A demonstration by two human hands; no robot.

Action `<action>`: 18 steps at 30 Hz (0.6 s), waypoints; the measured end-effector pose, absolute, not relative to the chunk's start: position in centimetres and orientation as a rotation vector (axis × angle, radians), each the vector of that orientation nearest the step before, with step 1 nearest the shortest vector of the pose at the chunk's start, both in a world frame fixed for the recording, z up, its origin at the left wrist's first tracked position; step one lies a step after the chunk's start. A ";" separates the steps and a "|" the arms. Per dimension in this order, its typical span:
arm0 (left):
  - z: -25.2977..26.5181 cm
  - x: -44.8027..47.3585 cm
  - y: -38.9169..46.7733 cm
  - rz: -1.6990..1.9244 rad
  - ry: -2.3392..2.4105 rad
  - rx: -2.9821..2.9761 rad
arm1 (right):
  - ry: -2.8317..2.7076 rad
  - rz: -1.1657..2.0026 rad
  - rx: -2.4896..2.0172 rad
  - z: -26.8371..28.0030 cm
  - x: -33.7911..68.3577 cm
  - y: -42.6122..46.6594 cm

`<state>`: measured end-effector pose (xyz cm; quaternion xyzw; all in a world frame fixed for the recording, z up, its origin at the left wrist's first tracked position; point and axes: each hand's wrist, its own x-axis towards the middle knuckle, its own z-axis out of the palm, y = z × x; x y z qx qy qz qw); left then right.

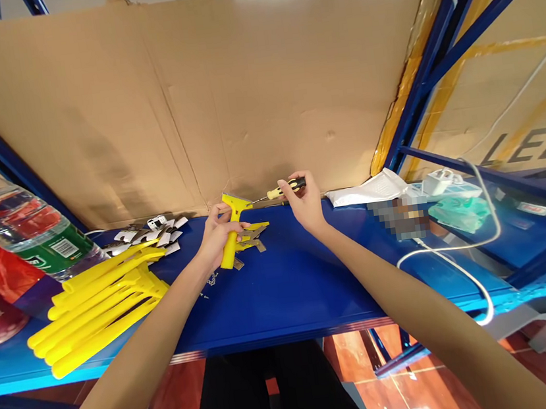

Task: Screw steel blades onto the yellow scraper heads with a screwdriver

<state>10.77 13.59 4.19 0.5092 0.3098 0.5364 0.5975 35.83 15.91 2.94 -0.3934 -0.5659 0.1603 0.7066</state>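
Yellow plastic tubular handles (96, 306) are lying piled between eight and nine o'clock from the left hand (214, 235), probably for easy reach. Small black-and-white pieces (157, 222) are lying at nine o'clock. The left hand is pinching a yellow T-shaped plastic scraper (229, 250) above the blue metal shelf (284, 296), apparently steadying its head. Between two and three o'clock, a cream-and-black-handled screwdriver (276, 193) is pointing at that head; contact is unclear. The right hand (305, 204) is pinching its handle, seemingly for fine aim.

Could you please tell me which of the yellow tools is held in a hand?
The T-shaped yellow tool in the left hand, with the screwdriver tip at its head; the other yellow tools lie on the blue shelf.
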 end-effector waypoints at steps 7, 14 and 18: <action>4.3 10.9 13.5 1.281 0.781 1.102 | -1.401 0.444 -0.658 2.8 34.9 15.7; 4.6 11.0 13.3 1.287 0.780 1.112 | -1.378 0.348 -0.792 2.5 35.2 15.6; 4.4 10.9 13.5 1.283 0.776 1.108 | -1.400 0.427 -0.648 2.7 34.8 15.6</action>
